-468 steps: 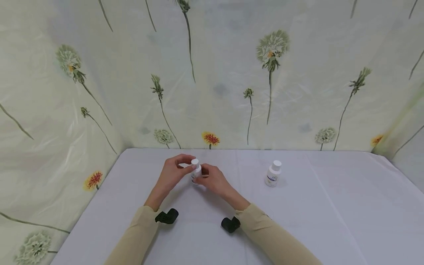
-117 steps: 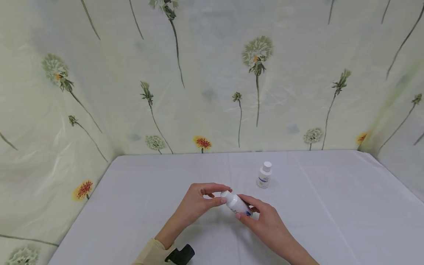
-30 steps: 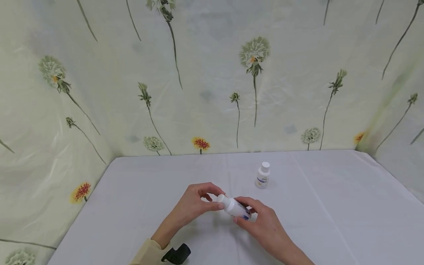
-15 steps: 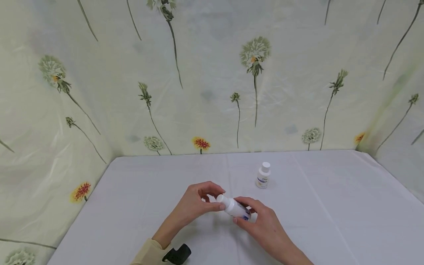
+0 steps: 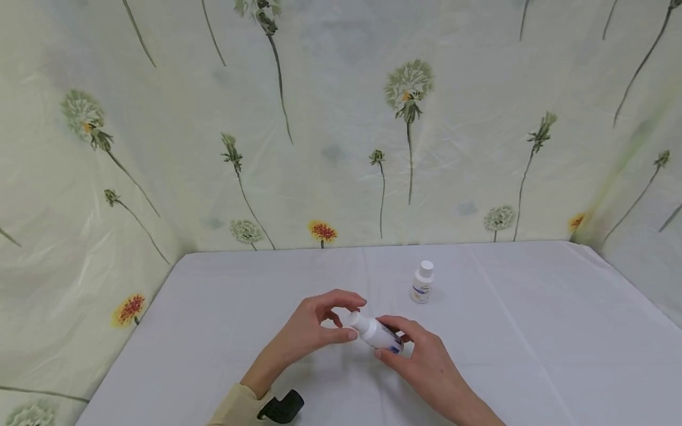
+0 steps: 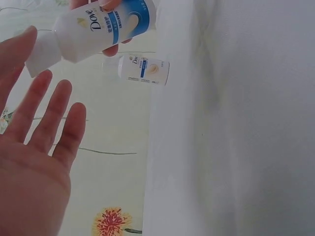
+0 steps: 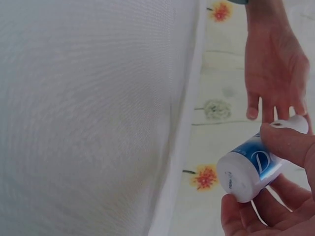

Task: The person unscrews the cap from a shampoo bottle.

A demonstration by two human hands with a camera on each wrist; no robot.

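Note:
A small white Dove bottle (image 5: 380,336) is tilted above the table, its white cap (image 5: 359,321) toward the left. My right hand (image 5: 426,361) grips it round the lower body, thumb on the near side; the blue and white label (image 6: 133,19) shows in the left wrist view. My left hand (image 5: 311,325) is spread around the cap with thumb and index finger parted, the thumb right at the cap's edge. In the left wrist view its other fingers (image 6: 54,115) stretch out straight. A second white Dove bottle (image 5: 422,284) stands upright farther back.
A white cloth covers the table (image 5: 522,331). Behind and beside it hangs a pale sheet (image 5: 341,118) printed with dandelions and orange flowers. A black strap mount (image 5: 282,407) sits at the left wrist by a beige sleeve (image 5: 234,408).
Half a second ago my left fingers were close about the cap; now they have parted from it, the index finger lifted. Much earlier the bottle was upright farther left; the right hand keeps its grip.

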